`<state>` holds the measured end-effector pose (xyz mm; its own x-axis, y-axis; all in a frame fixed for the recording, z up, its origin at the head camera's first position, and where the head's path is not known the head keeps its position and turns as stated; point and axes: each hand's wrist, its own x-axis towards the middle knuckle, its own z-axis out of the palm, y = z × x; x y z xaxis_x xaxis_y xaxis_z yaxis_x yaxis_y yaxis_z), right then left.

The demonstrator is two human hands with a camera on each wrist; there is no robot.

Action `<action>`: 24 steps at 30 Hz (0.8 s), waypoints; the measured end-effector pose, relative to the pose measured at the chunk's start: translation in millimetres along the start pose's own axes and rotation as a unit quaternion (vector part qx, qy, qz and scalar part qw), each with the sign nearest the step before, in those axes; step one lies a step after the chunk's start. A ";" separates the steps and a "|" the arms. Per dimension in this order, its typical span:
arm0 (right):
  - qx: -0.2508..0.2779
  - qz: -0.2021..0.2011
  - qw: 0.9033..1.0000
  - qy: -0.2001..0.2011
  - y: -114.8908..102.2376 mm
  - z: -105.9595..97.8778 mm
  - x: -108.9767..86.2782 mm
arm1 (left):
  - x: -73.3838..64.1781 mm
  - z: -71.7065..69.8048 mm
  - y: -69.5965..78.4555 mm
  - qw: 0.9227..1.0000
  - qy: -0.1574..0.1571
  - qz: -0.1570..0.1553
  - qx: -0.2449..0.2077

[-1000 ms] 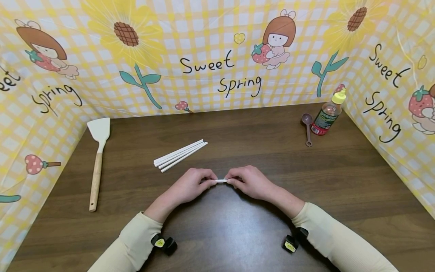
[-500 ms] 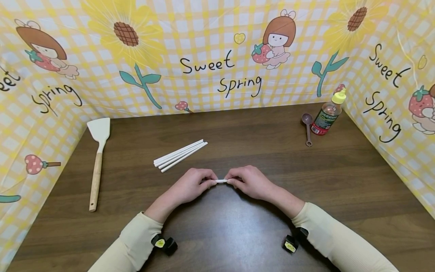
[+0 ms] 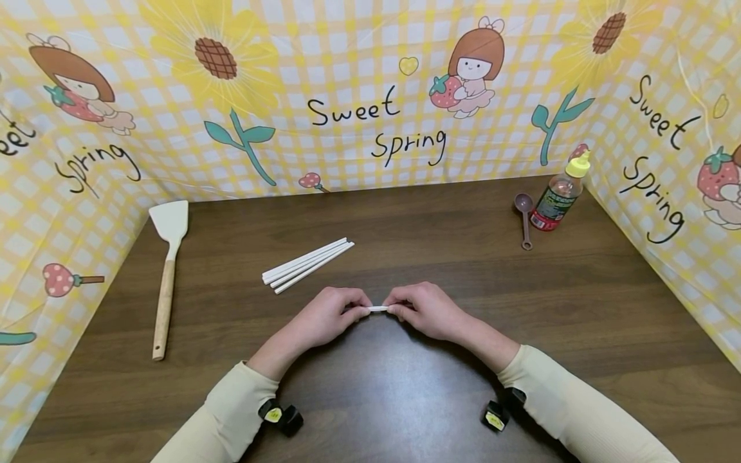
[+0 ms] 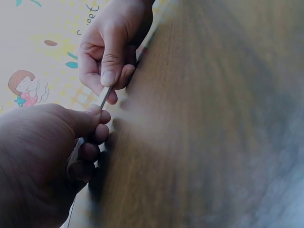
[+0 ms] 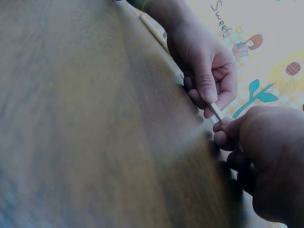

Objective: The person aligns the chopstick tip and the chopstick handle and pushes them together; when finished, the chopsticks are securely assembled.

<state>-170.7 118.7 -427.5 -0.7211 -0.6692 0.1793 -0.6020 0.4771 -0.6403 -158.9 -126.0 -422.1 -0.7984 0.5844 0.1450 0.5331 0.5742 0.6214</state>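
Note:
A thin white stick [image 3: 378, 308] lies crosswise between both hands, just above the middle of the wooden table. My left hand [image 3: 331, 315] pinches its left part between thumb and fingers, while my right hand [image 3: 429, 311] pinches the right part. Only a short middle length shows; the rest is covered by the fingers. In the left wrist view the bare piece of stick [image 4: 105, 96] looks straight between the two thumbs. Behind the left hand, several loose white sticks [image 3: 307, 265] lie side by side on the tabletop.
At the far left lies a white spatula [image 3: 168, 257] with a wooden handle. A brown measuring spoon [image 3: 523, 215] rests beside a yellow-capped squeeze bottle [image 3: 557, 200] at the back right. Patterned cloth [image 3: 347, 154] walls the table at the back and sides.

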 end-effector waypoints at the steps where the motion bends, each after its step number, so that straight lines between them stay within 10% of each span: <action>1: 0.002 0.002 1.000 -0.001 -0.3 -0.1 -0.1 | 0.0 -0.1 0.2 1.000 0.000 -0.001 0.000; 24: 0.022 -0.007 1.000 0.007 1.7 -1.0 2.1 | -0.5 -5.2 3.8 1.000 0.012 -0.001 -0.012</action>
<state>-173.5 118.7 -427.5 -0.7179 -0.6672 0.1989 -0.5964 0.4420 -0.6701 -157.9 -127.1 -415.8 -0.8060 0.5691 0.1631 0.5254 0.5607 0.6400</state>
